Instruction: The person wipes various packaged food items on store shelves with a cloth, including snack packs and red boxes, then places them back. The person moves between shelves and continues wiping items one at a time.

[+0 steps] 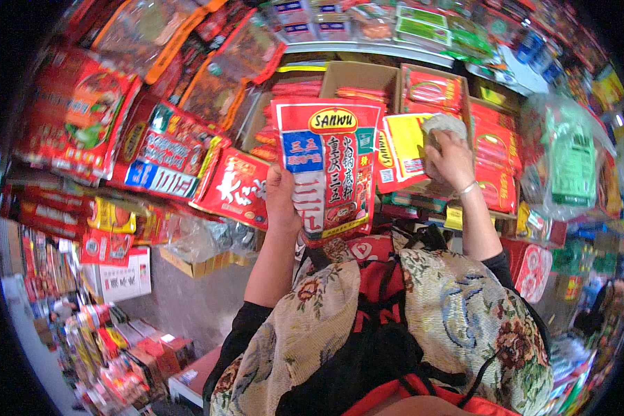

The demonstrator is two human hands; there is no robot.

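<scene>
My left hand (283, 200) grips the lower left edge of a red Sanwu seasoning packet (338, 177), held upright with its printed front facing me. In my right hand (451, 158) is a crumpled greyish-white cloth (446, 125), partly hidden under the fingers. That cloth rests on a second Sanwu packet (403, 148), red with a yellow panel, which lies tilted over the cardboard boxes. Left of my left hand, a red packet with white lettering (239, 184) leans beside another dark red Sanwu packet (171, 151).
Open cardboard boxes (361, 78) of red packets (491, 145) stand ahead. At the right sits a clear plastic bag with green packaging (572, 166). Packets with orange edges (145, 36) fill the upper left. A shelf edge (369, 48) runs behind. Stacked goods (130, 359) stand lower left.
</scene>
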